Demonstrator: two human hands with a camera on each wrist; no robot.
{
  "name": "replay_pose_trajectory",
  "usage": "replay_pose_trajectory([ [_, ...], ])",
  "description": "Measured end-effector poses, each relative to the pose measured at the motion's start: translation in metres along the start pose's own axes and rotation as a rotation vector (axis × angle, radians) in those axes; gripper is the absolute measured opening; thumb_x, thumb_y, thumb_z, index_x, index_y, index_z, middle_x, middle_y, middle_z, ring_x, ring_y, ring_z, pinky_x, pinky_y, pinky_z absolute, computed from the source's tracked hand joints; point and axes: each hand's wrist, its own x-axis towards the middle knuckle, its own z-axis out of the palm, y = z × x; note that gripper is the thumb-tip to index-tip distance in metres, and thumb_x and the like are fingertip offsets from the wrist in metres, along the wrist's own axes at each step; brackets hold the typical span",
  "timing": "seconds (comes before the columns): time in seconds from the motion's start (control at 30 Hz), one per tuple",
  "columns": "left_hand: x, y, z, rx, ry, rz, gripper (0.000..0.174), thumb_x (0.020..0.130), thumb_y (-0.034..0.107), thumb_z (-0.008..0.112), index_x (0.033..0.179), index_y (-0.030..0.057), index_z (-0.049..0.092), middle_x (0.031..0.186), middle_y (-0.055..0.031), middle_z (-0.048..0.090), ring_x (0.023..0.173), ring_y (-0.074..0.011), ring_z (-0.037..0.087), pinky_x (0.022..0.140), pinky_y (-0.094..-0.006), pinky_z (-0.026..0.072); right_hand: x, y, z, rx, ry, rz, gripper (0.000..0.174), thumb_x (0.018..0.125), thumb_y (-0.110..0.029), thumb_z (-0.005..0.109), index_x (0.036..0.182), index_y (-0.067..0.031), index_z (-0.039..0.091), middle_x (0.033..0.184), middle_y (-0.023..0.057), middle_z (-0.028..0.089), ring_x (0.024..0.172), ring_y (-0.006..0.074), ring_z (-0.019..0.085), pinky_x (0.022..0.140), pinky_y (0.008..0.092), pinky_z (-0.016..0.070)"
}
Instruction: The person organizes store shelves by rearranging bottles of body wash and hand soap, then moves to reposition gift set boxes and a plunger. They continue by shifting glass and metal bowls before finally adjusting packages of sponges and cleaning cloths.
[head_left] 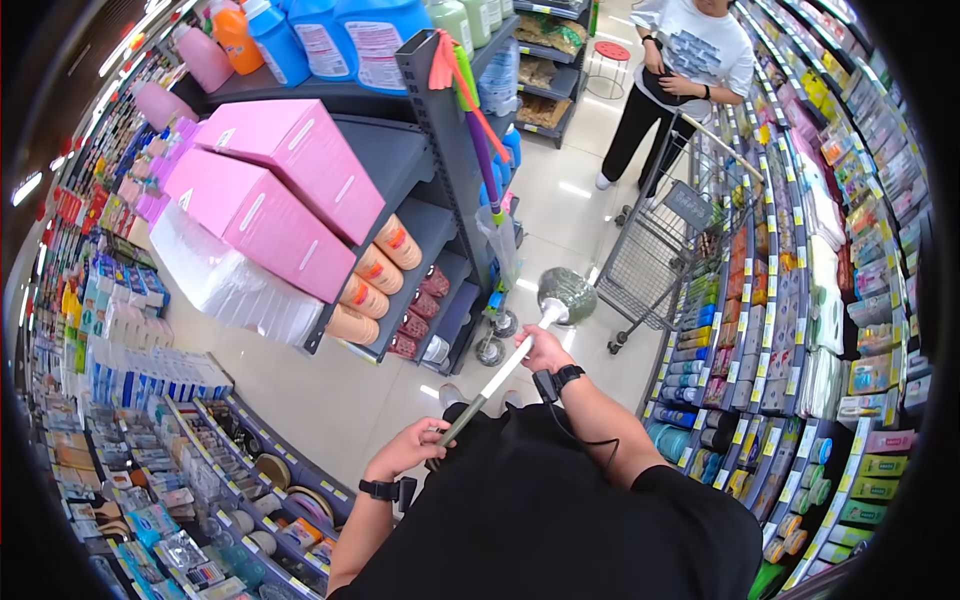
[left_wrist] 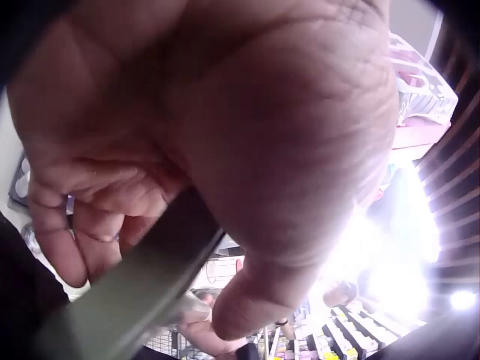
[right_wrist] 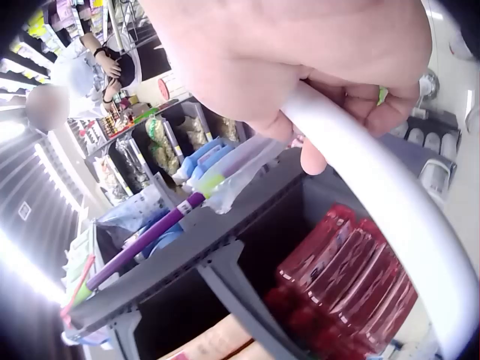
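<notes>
A long-handled tool with a white shaft [head_left: 500,372] and a round, grey-green head [head_left: 567,294] slants in front of the person's body. The right hand [head_left: 545,350] grips the white shaft just below the head. In the right wrist view, fingers of the right hand [right_wrist: 337,67] curl round the smooth white shaft [right_wrist: 390,202]. Lower down, the left hand [head_left: 405,447] holds the dark green end of the handle. Seen from the left wrist, the flat green grip [left_wrist: 142,277] crosses the palm of the left hand [left_wrist: 247,135], with thumb and fingers bent about it.
Pink boxes [head_left: 265,215] and orange-labelled bottles [head_left: 378,270] fill a grey shelf unit at left. A purple-handled mop [head_left: 480,150] hangs at its end. A person [head_left: 680,70] stands behind a shopping cart [head_left: 660,250]. Packed shelves [head_left: 760,400] line the right side.
</notes>
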Motion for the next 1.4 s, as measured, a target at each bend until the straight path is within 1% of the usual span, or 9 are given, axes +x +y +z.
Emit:
replay_pose_trajectory([
  [0.23, 0.028, -0.018, 0.005, 0.196, 0.265, 0.136, 0.029, 0.092, 0.012, 0.076, 0.118, 0.0068, 0.064, 0.087, -0.0016, 0.069, 0.071, -0.0083, 0.061, 0.065, -0.0268, 0.0500, 0.016, 0.025, -0.066, -0.362, 0.038, 0.138, 0.032, 0.096, -0.042, 0.067, 0.111, -0.0148, 0.060, 0.117, 0.0089, 0.066, 0.099, 0.0228, 0.061, 0.074, 0.0364, 0.0506],
  [0.33, 0.056, -0.005, 0.021, 0.201, 0.315, 0.108, 0.029, 0.094, 0.022, 0.075, 0.115, 0.0043, 0.064, 0.086, -0.0049, 0.070, 0.071, -0.0095, 0.063, 0.065, -0.0283, 0.0511, 0.001, 0.037, -0.077, -0.532, 0.059, 0.043, 0.027, 0.098, -0.033, 0.064, 0.110, -0.0093, 0.066, 0.097, 0.0038, 0.070, 0.083, 0.0161, 0.063, 0.070, 0.0338, 0.0483],
  [0.4, 0.097, -0.024, 0.022, 0.401, 0.277, 0.134, 0.036, 0.098, 0.033, 0.069, 0.113, 0.0013, 0.065, 0.090, -0.0127, 0.073, 0.077, -0.0215, 0.070, 0.072, -0.0353, 0.0543, 0.005, 0.045, -0.095, -0.627, 0.002, -0.088, 0.018, 0.098, -0.022, 0.062, 0.106, -0.0063, 0.067, 0.089, 0.0050, 0.071, 0.065, 0.0136, 0.058, 0.055, 0.0271, 0.0430],
  [0.6, 0.179, -0.075, 0.027, 0.854, 0.166, 0.255, 0.042, 0.100, 0.041, 0.061, 0.120, 0.0041, 0.064, 0.114, -0.0255, 0.069, 0.111, -0.0436, 0.064, 0.094, -0.0502, 0.0506, -0.025, 0.052, -0.148, -0.940, 0.306, -0.189, 0.022, 0.093, -0.022, 0.061, 0.103, -0.0040, 0.069, 0.090, 0.0079, 0.073, 0.069, 0.0169, 0.064, 0.056, 0.0315, 0.0474],
  [0.63, 0.187, -0.072, 0.022, 0.872, 0.052, 0.091, 0.056, 0.099, 0.048, 0.060, 0.135, 0.0051, 0.061, 0.131, -0.0261, 0.064, 0.123, -0.0430, 0.060, 0.104, -0.0471, 0.0480, -0.018, 0.056, -0.172, -0.936, 0.291, -0.222, 0.021, 0.092, -0.022, 0.061, 0.099, -0.0040, 0.069, 0.088, 0.0086, 0.072, 0.070, 0.0174, 0.066, 0.053, 0.0324, 0.0478],
  [0.7, 0.200, -0.095, 0.013, 0.987, 0.067, 0.252, 0.055, 0.099, 0.045, 0.060, 0.137, 0.0053, 0.060, 0.134, -0.0250, 0.063, 0.123, -0.0440, 0.060, 0.103, -0.0478, 0.0492, -0.006, 0.067, -0.227, -0.991, 0.260, -0.273, 0.021, 0.095, -0.022, 0.059, 0.096, -0.0043, 0.069, 0.084, 0.0059, 0.069, 0.067, 0.0148, 0.060, 0.054, 0.0308, 0.0456],
  [0.97, 0.217, -0.157, -0.019, 0.812, 0.113, -0.235, 0.067, 0.090, 0.035, 0.069, 0.147, 0.0054, 0.051, 0.136, -0.0260, 0.062, 0.128, -0.0416, 0.058, 0.109, -0.0457, 0.0463, -0.105, 0.111, -0.237, -0.744, 0.550, -0.038, 0.022, 0.094, -0.021, 0.062, 0.099, -0.0011, 0.070, 0.089, 0.0080, 0.072, 0.071, 0.0157, 0.066, 0.061, 0.0290, 0.0506],
  [1.17, 0.249, -0.206, -0.050, 0.814, 0.052, -0.303, 0.052, 0.087, 0.033, 0.071, 0.132, 0.0109, 0.061, 0.127, -0.0225, 0.067, 0.120, -0.0423, 0.062, 0.103, -0.0478, 0.0500, -0.122, 0.127, -0.230, -0.859, 0.476, -0.066, 0.025, 0.096, -0.021, 0.062, 0.103, 0.0017, 0.070, 0.093, 0.0095, 0.073, 0.083, 0.0176, 0.070, 0.071, 0.0309, 0.0558],
  [1.4, 0.303, -0.195, -0.076, 0.968, -0.059, -0.423, 0.061, 0.089, 0.033, 0.069, 0.145, 0.0125, 0.055, 0.137, -0.0210, 0.063, 0.127, -0.0383, 0.060, 0.109, -0.0452, 0.0470, -0.160, 0.137, -0.202, -0.802, 0.362, -0.103, 0.028, 0.099, -0.022, 0.064, 0.114, 0.0010, 0.067, 0.096, 0.0051, 0.071, 0.085, 0.0144, 0.068, 0.079, 0.0286, 0.0540],
])
